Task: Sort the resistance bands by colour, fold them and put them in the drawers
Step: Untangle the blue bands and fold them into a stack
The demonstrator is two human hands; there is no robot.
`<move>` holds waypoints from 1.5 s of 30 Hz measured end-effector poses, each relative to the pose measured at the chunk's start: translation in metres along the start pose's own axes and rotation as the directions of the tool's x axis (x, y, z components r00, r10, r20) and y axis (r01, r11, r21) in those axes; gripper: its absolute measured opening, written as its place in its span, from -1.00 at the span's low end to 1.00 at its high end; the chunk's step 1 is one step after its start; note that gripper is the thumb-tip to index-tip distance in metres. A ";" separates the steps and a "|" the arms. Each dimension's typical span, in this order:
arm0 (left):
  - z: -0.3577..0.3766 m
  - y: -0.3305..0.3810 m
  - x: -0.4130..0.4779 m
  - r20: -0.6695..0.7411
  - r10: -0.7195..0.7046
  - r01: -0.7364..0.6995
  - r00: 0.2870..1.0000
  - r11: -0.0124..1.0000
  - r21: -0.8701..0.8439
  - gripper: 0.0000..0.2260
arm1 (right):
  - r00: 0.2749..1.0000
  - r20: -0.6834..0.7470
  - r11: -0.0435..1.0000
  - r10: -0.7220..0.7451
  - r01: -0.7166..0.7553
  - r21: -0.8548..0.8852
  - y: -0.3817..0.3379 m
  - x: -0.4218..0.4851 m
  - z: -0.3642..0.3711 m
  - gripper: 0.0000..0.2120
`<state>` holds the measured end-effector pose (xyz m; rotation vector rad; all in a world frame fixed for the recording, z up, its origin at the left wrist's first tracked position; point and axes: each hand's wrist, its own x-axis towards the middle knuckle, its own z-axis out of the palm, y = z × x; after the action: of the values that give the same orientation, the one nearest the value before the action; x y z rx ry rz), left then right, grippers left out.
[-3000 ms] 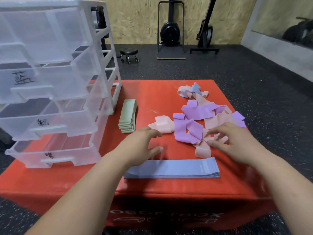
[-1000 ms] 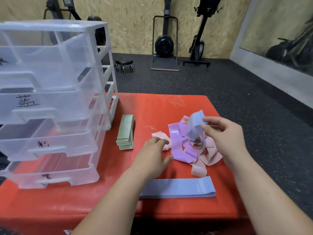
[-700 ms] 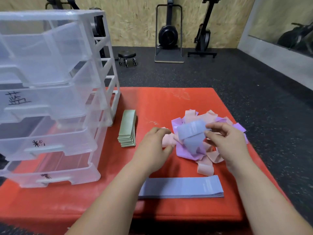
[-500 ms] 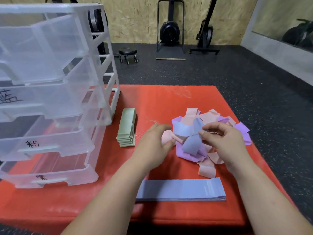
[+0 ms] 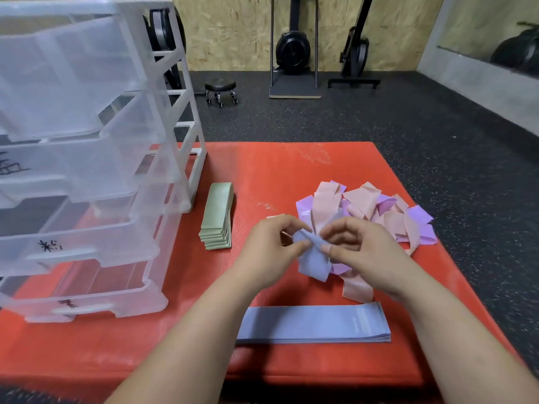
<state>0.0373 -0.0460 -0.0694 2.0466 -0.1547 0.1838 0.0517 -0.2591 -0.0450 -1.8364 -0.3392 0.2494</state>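
Observation:
Both hands pinch one crumpled blue band (image 5: 313, 259) above the red mat: my left hand (image 5: 269, 247) holds its left edge, my right hand (image 5: 360, 252) its right edge. Behind them lies a loose heap of pink and purple bands (image 5: 376, 212). A flat stack of blue bands (image 5: 315, 328) lies near the mat's front edge. A folded stack of green bands (image 5: 218, 217) sits beside the clear plastic drawer unit (image 5: 96, 170), whose drawers stand pulled out at the left.
The red mat (image 5: 262, 170) covers a raised box; its edges drop to dark gym flooring on the right and far side. A small wheeled stool (image 5: 220, 88) and exercise machines (image 5: 293, 48) stand by the back wall.
My right hand lifted a blue band out of the heap and brought it toward me. My left hand rose off the mat and took hold of the band's other side.

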 end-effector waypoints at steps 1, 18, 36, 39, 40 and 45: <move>-0.002 -0.005 -0.001 0.012 -0.009 0.009 1.000 0.998 0.055 -0.80 | 0.999 -0.038 0.994 -0.012 0.007 -0.109 0.005 0.003 -0.001 -0.86; -0.013 -0.027 -0.016 0.126 -0.023 -0.033 0.992 0.905 0.424 -0.83 | 0.964 -0.261 0.444 -0.049 -0.213 -0.870 0.062 0.064 0.017 -0.58; -0.025 -0.032 -0.004 -0.089 0.044 -0.015 0.995 0.951 0.310 -0.91 | 0.863 -0.505 0.668 0.029 -0.392 -0.632 0.028 0.031 -0.065 -0.67; -0.027 -0.023 -0.002 -0.103 0.031 -0.014 0.994 0.987 0.160 -0.92 | 0.882 -0.441 0.655 -0.164 -0.237 -0.718 0.023 0.024 -0.053 -0.61; -0.027 -0.020 -0.002 -0.098 0.027 -0.015 0.995 0.993 0.121 -0.93 | 0.872 -0.422 0.705 -0.247 -0.136 -0.696 0.016 0.020 -0.045 -0.63; -0.024 -0.006 -0.008 -0.056 0.030 -0.029 0.998 0.999 0.022 -0.95 | 0.941 -0.072 0.846 -0.331 0.262 -0.465 -0.015 -0.003 0.006 -0.76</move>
<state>0.0287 -0.0221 -0.0654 2.0588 -0.1482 0.2624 0.0452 -0.2505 -0.0322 -2.2077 -0.6100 -0.2037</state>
